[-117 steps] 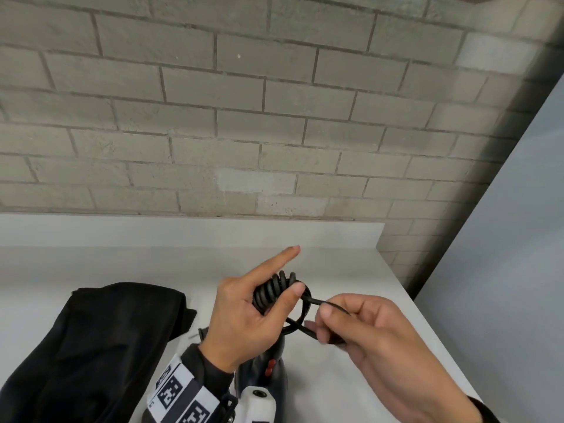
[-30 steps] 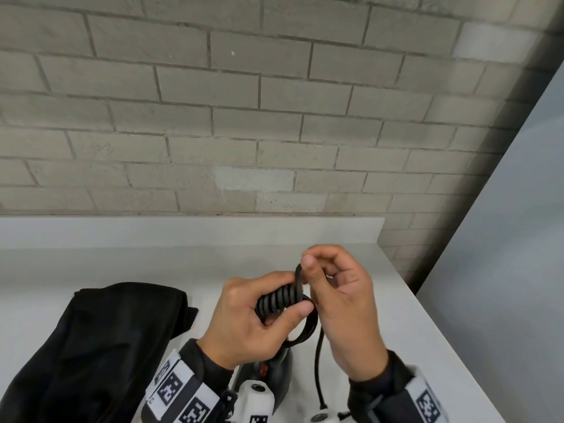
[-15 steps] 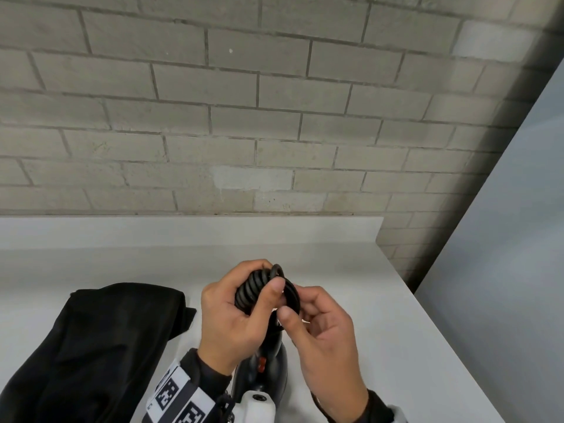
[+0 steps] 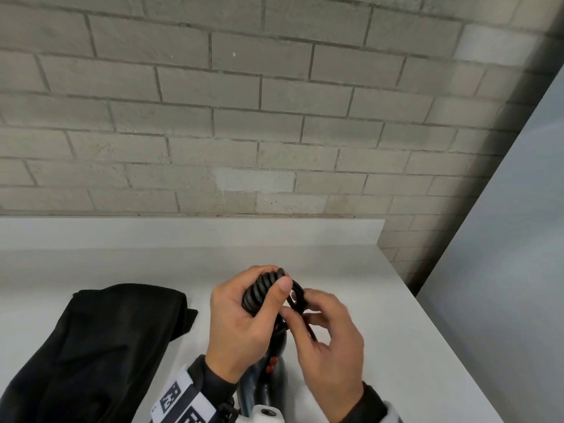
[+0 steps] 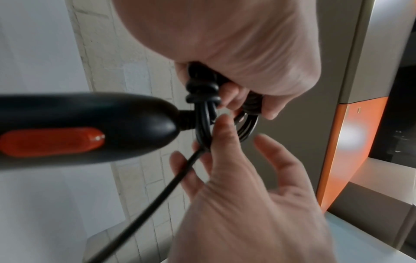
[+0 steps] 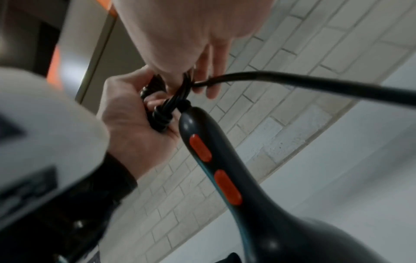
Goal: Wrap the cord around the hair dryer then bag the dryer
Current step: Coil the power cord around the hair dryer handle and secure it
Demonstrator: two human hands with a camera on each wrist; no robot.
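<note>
Over the white counter, my left hand grips a tight bundle of wound black cord at the end of the hair dryer's handle. The black hair dryer, with orange buttons, hangs down from the bundle toward me. My right hand sits just right of the bundle and pinches the loose cord strand against the loops. That strand trails off past the right wrist. The black bag lies crumpled on the counter to the left of both hands.
A grey brick wall rises behind the counter's low white upstand. The counter ends at its right edge beside a pale blue-grey panel. An orange and grey cabinet shows in the left wrist view.
A second ago my right hand held the strand above the bundle; it has brought it down round to the bundle's lower right. My left hand still grips the bundle, shifted slightly left.
</note>
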